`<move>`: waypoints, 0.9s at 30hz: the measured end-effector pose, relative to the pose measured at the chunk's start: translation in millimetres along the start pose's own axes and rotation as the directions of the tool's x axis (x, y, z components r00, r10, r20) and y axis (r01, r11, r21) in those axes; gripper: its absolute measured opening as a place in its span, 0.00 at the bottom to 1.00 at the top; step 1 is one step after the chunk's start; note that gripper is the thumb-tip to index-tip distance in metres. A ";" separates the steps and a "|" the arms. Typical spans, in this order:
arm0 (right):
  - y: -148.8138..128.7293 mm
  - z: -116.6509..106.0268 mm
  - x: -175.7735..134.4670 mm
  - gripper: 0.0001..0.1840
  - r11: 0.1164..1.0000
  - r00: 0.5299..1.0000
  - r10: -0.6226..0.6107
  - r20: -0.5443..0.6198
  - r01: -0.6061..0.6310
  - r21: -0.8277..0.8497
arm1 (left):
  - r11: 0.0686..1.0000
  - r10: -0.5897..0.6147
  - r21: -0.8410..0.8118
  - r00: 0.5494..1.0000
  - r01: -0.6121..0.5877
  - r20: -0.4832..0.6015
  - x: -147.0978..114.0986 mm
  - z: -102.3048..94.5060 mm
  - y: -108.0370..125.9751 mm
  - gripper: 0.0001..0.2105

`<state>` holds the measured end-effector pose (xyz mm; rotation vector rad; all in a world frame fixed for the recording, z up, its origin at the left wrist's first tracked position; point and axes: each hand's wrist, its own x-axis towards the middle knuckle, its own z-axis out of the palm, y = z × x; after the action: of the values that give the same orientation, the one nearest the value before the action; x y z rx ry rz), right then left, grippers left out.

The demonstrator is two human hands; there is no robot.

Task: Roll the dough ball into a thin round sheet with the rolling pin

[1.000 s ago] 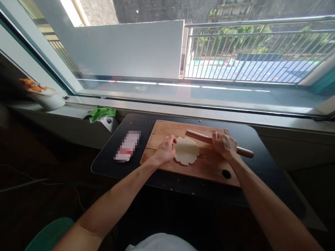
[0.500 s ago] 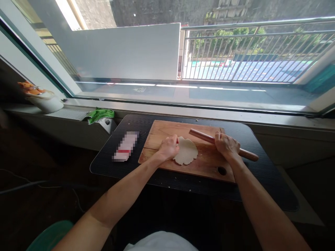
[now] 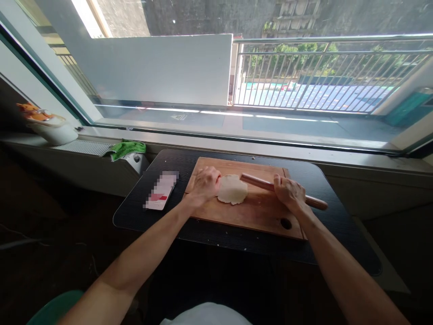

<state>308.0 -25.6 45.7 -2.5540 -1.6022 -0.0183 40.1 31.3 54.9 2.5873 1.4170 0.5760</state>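
Note:
A thin, roughly round dough sheet (image 3: pixel 234 190) with a wavy edge lies flat on a wooden cutting board (image 3: pixel 233 213). At its left edge, my left hand (image 3: pixel 207 181) is closed with fingers curled, pinching the dough's rim; the fingertips are partly hidden. My right hand (image 3: pixel 289 193) wraps round the middle of a wooden rolling pin (image 3: pixel 257 181), which slants over the board's right side. The pin's left tip is close to the dough's upper right edge, and its other end reaches past the board.
The board rests on a black table (image 3: pixel 135 214). A phone (image 3: pixel 161 192) with a blurred screen lies left of the board. Beyond are a green cloth (image 3: pixel 127 149), a white pot (image 3: pixel 56 130) and a large window. Small crumbs dot the table's front edge.
My left hand has shifted left and away from me, and the dough sheet has slid slightly the same way. The rolling pin's left tip has come closer to the dough.

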 end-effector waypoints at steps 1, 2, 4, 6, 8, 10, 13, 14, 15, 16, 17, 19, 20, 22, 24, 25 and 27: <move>-6.5 -0.5 -2.8 0.31 1.000 1.000 -0.008 0.011 0.009 -0.018 | 1.000 0.012 0.006 1.000 -0.011 -0.029 -14.6 5.6 -0.4 0.10; -13.7 -1.3 -4.9 0.31 0.999 0.999 -0.029 0.023 0.030 -0.036 | 0.999 0.032 0.001 0.998 -0.032 -0.050 -28.6 11.4 -0.4 0.11; -29.5 -4.5 -6.1 0.28 0.990 0.992 -0.120 0.029 0.122 -0.065 | 0.997 0.078 -0.024 0.994 -0.080 -0.075 -51.0 22.4 0.3 0.09; -46.5 -9.1 -4.1 0.24 0.971 0.974 -0.225 -0.001 0.224 -0.089 | 0.993 0.099 -0.050 0.990 -0.104 -0.096 -63.5 30.8 1.2 0.09; -65.2 -11.6 -1.9 0.23 0.948 0.947 -0.313 -0.067 0.306 -0.091 | 0.993 0.096 -0.061 0.987 -0.104 -0.127 -67.7 35.7 1.7 0.09; -85.1 -7.9 -2.1 0.23 0.925 0.918 -0.380 -0.117 0.377 -0.044 | 0.992 0.104 -0.060 0.982 -0.115 -0.156 -67.7 37.5 1.9 0.10; -111.1 8.7 -1.5 0.22 0.881 0.876 -0.465 -0.126 0.472 0.029 | 0.987 0.135 -0.058 0.973 -0.148 -0.189 -67.3 37.3 1.9 0.10; -117.3 14.5 2.0 0.22 0.871 0.866 -0.484 -0.128 0.491 0.033 | 0.986 0.141 -0.062 0.970 -0.156 -0.196 -67.6 37.1 1.9 0.10; -122.3 19.1 8.0 0.22 0.867 0.862 -0.491 -0.127 0.498 0.029 | 0.985 0.145 -0.068 0.968 -0.162 -0.204 -67.9 37.0 1.9 0.10; -126.2 22.0 16.5 0.23 0.871 0.866 -0.484 -0.122 0.490 0.022 | 0.984 0.146 -0.073 0.967 -0.165 -0.210 -68.2 37.0 1.9 0.10; -129.3 23.2 26.5 0.23 0.883 0.879 -0.464 -0.107 0.469 0.018 | 0.983 0.147 -0.078 0.965 -0.167 -0.216 -68.4 37.0 2.0 0.10; -133.2 21.9 44.6 0.26 0.917 0.917 -0.396 -0.055 0.397 0.021 | 0.982 0.149 -0.086 0.964 -0.171 -0.222 -68.5 37.1 2.0 0.09; -133.8 20.5 49.1 0.27 0.930 0.931 -0.365 -0.023 0.366 0.023 | 0.981 0.147 -0.089 0.964 -0.170 -0.223 -68.4 37.1 1.9 0.09; -131.0 18.9 42.8 0.30 0.937 0.937 -0.349 0.021 0.349 0.029 | 0.981 0.143 -0.097 0.965 -0.168 -0.221 -68.3 37.0 1.8 0.08; -123.6 19.7 20.1 0.30 0.913 0.913 -0.407 0.028 0.406 0.021 | 0.981 0.143 -0.102 0.967 -0.167 -0.209 -68.4 36.8 1.7 0.08; -119.7 20.5 7.6 0.29 0.894 0.894 -0.448 0.018 0.447 0.010 | 0.980 0.145 -0.103 0.969 -0.168 -0.201 -68.5 36.6 1.7 0.09; -115.8 21.0 -6.6 0.29 0.860 0.860 -0.510 0.015 0.510 -0.008 | 0.981 0.148 -0.100 0.971 -0.169 -0.187 -68.9 35.9 1.9 0.09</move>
<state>199.9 20.6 35.9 -2.0558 -2.2374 -0.0623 22.3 -24.9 4.3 2.6281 1.1885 0.9050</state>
